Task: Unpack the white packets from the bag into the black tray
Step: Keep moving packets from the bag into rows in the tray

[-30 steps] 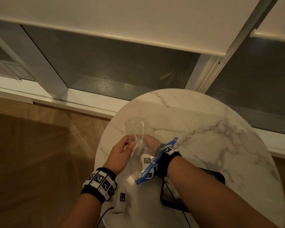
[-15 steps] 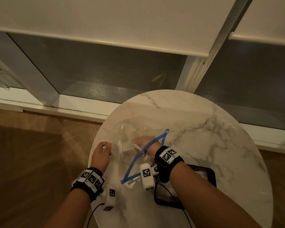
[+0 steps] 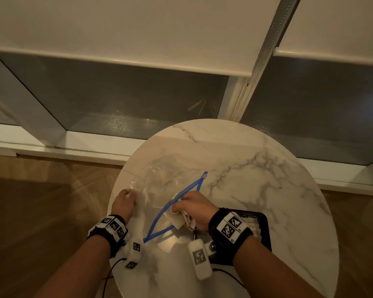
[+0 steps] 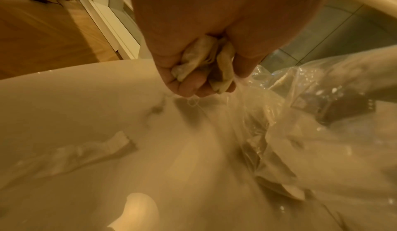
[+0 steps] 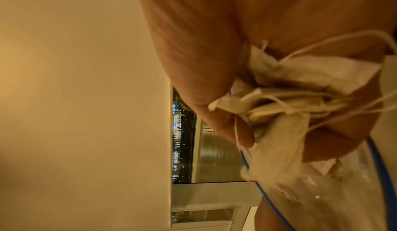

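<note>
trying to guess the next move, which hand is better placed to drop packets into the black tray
Right. The right hand already grips a bunch of white packets at the bag's blue-rimmed mouth, and the black tray lies just beside its wrist. The left hand is on the far side, gripping the bag.

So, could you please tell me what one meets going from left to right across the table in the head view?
Left hand gripping the bag's closed end → clear bag with its blue-rimmed mouth → right hand holding white packets → black tray, all on the marble table.
</note>
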Demonstrator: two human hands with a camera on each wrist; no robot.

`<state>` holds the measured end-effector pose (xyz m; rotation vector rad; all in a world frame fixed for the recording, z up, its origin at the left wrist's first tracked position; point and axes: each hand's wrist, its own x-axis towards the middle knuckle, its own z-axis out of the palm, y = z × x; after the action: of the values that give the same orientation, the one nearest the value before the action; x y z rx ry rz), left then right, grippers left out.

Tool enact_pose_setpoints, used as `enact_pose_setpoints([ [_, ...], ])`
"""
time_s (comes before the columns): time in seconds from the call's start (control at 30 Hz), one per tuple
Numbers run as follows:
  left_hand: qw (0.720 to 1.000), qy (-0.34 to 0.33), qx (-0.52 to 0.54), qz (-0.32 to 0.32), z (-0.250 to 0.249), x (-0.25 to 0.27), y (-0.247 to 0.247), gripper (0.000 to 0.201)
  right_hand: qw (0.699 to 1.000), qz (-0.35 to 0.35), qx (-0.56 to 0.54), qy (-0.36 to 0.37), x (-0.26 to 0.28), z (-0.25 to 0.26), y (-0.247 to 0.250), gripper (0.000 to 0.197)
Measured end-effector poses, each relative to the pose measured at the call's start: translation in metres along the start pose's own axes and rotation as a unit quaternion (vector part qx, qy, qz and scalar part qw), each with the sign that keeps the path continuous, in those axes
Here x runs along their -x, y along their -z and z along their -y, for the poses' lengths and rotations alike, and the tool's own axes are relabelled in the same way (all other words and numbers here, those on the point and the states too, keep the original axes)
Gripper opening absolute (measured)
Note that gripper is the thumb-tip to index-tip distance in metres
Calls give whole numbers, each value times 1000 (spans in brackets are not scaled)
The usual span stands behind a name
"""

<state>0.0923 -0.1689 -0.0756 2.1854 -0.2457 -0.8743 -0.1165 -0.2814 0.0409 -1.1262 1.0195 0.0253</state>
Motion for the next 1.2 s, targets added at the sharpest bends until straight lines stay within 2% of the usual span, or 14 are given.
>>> enact_pose_setpoints([
  [0.13,999,25,38,-7,-1,16,4,44,1000,-12,-19,-11,19,-14,8,18],
  [0.23,994,47,93,-37,3,36,11,39,998,1,-47,-39,34,-21,13,14],
  [0.3,983,88,155,-45,7,57,19,29,997,-1,-60,-55,43,-26,15,16],
  [0.37,959,141,244,-22,12,87,26,23,996,-9,-72,-52,51,-32,19,17],
  [0.47,901,191,380,80,14,148,32,16,994,-12,-101,-31,66,-42,23,18],
  [0.53,866,213,429,142,10,183,27,16,990,-5,-137,-18,72,-48,24,18],
  [0.6,855,215,432,189,3,210,14,16,984,7,-180,-9,78,-53,22,16],
  [0.73,884,198,362,220,-11,241,-21,17,968,49,-247,-4,90,-56,20,15],
  [0.8,884,187,354,239,-19,247,-35,26,961,54,-272,-13,96,-56,20,14],
  [0.87,875,176,355,277,-27,251,-46,36,955,44,-293,-23,99,-57,19,19],
  [0.97,874,172,351,289,-42,264,-58,41,954,10,-299,-13,106,-57,18,24],
  [1.07,855,175,380,306,-54,274,-68,48,960,10,-278,17,114,-58,19,25],
  [1.13,833,184,420,311,-54,278,-72,62,970,4,-240,28,120,-61,21,27],
  [1.2,806,185,456,328,-52,280,-75,77,980,4,-195,25,121,-66,26,42],
])
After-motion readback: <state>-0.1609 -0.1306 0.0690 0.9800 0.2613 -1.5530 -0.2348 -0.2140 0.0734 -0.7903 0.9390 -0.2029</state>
